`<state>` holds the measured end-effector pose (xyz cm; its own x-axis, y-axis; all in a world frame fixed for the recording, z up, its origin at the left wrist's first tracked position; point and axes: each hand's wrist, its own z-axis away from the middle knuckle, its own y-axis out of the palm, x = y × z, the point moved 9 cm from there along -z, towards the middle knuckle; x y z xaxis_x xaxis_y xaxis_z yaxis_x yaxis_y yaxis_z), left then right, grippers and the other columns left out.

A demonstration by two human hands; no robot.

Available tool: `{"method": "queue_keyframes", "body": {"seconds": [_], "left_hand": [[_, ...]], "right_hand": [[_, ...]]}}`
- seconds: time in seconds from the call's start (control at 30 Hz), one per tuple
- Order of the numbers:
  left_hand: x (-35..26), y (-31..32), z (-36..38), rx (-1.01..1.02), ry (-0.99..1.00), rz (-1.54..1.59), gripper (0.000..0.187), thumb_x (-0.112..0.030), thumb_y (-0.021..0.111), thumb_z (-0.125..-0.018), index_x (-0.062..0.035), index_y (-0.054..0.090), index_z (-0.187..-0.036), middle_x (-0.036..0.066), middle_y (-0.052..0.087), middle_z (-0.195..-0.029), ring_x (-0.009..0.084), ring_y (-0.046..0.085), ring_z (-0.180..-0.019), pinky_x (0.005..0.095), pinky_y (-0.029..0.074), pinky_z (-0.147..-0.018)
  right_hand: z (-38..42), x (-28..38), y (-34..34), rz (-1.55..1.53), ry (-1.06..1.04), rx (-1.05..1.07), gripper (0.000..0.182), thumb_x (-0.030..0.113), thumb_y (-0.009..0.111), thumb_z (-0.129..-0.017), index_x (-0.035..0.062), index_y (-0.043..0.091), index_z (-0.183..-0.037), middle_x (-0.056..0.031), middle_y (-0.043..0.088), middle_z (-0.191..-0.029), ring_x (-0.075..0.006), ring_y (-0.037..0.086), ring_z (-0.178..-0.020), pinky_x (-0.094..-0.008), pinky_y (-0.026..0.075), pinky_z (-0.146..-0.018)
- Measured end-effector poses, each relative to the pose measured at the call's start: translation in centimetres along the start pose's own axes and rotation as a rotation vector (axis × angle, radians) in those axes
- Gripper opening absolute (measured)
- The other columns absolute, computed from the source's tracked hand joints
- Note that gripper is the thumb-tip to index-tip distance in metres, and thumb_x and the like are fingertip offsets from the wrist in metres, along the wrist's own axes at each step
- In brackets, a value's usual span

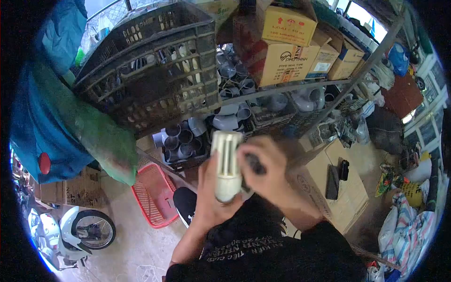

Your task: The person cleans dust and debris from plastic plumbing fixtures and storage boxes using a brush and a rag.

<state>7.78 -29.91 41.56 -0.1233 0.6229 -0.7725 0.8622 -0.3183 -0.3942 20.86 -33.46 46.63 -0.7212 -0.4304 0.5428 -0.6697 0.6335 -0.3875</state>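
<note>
A white compact fluorescent bulb (228,185) stands nearly upright before my chest, its tubes up and its rounded base down. My left hand (209,199) is wrapped round it from the left and below. Close at the bulb's right side, my right hand (268,167) is curled and smeared by motion. A small dark object (255,163) shows at its fingers, too blurred to name.
Grey pipe fittings (183,141) fill crates ahead, under a large black crate (150,70). Cartons (289,61) are stacked above on the right. A red basket (152,197) and a motorbike (77,232) stand left. A phone (332,182) lies on a flat carton (354,197).
</note>
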Motion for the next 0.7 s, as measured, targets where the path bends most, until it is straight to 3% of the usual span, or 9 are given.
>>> {"method": "queue_keyframes", "body": {"seconds": [0.03,0.2,0.33,0.43,0.47,0.57,0.6,0.7], "left_hand": [[0.4,-0.5,0.0,-0.049,0.018,0.002,0.089,-0.007,0.069,-0.063,0.0008,0.027,-0.141,0.026,0.043,-0.125,0.0425,0.045,-0.113,0.0446,0.039,-0.096],[0.1,-0.1,-0.2,0.045,0.009,-0.122,0.089,-0.006,0.069,-0.061,0.0013,0.029,-0.14,0.026,0.044,-0.122,0.043,0.047,-0.109,0.0461,0.041,-0.094],[1.1,-1.5,0.0,-0.068,0.034,-0.117,0.088,-0.009,0.07,-0.062,-0.0032,0.031,-0.14,0.027,0.043,-0.123,0.0447,0.044,-0.111,0.0484,0.04,-0.095],[0.9,-0.9,0.0,-0.004,0.026,-0.167,0.088,-0.009,0.07,-0.061,-0.0054,0.032,-0.14,0.028,0.041,-0.125,0.0447,0.044,-0.112,0.0488,0.039,-0.096],[0.4,-0.5,-0.1,0.021,0.028,-0.198,0.088,-0.009,0.07,-0.062,-0.0026,0.029,-0.14,0.028,0.04,-0.126,0.0445,0.044,-0.113,0.0484,0.039,-0.095],[0.6,-1.0,0.0,-0.1,0.03,-0.199,0.088,-0.009,0.07,-0.063,0.0026,0.026,-0.139,0.029,0.04,-0.127,0.0443,0.043,-0.114,0.0478,0.039,-0.096],[2.8,-1.3,0.8,-0.182,-0.108,0.049,0.09,-0.009,0.071,-0.064,0.0068,0.024,-0.138,0.028,0.041,-0.126,0.0441,0.042,-0.116,0.0472,0.038,-0.097],[2.1,-1.4,0.9,-0.102,-0.068,-0.068,0.091,-0.009,0.073,-0.063,0.0073,0.025,-0.138,0.028,0.042,-0.125,0.0441,0.043,-0.116,0.0466,0.037,-0.098]], "right_hand": [[1.0,0.6,1.0,-0.021,-0.005,0.071,0.023,0.001,0.073,-0.07,0.0024,0.063,-0.091,-0.0128,0.062,-0.088,-0.0269,0.064,-0.076,-0.0316,0.051,-0.065],[-0.1,-1.2,0.1,0.001,0.057,-0.071,0.017,-0.002,0.071,-0.072,0.0017,0.063,-0.087,-0.0133,0.063,-0.09,-0.0258,0.063,-0.08,-0.0323,0.05,-0.07],[2.2,0.3,2.4,-0.086,0.074,0.119,0.017,-0.002,0.07,-0.073,0.0013,0.064,-0.088,-0.0134,0.064,-0.089,-0.0257,0.063,-0.079,-0.0334,0.05,-0.07],[0.6,-1.6,1.2,-0.044,0.046,0.016,0.022,0.0,0.071,-0.071,0.0048,0.064,-0.091,-0.0118,0.063,-0.09,-0.0263,0.064,-0.081,-0.0327,0.051,-0.07],[-0.2,-1.7,0.3,-0.023,0.088,-0.1,0.021,0.0,0.072,-0.07,0.0038,0.064,-0.09,-0.0114,0.063,-0.089,-0.0259,0.065,-0.081,-0.0325,0.051,-0.071],[1.1,-0.7,1.5,-0.094,0.078,-0.008,0.02,0.0,0.073,-0.071,0.0025,0.065,-0.088,-0.0118,0.063,-0.088,-0.0254,0.064,-0.08,-0.0322,0.051,-0.07],[2.5,-0.1,2.2,-0.163,0.09,0.051,0.019,0.001,0.074,-0.072,0.0019,0.066,-0.089,-0.0125,0.064,-0.088,-0.0246,0.064,-0.08,-0.0309,0.051,-0.069],[2.3,-0.7,1.3,-0.178,0.13,0.13,0.021,0.001,0.074,-0.072,0.0019,0.067,-0.091,-0.0126,0.063,-0.088,-0.0231,0.064,-0.08,-0.0303,0.051,-0.07]]}}
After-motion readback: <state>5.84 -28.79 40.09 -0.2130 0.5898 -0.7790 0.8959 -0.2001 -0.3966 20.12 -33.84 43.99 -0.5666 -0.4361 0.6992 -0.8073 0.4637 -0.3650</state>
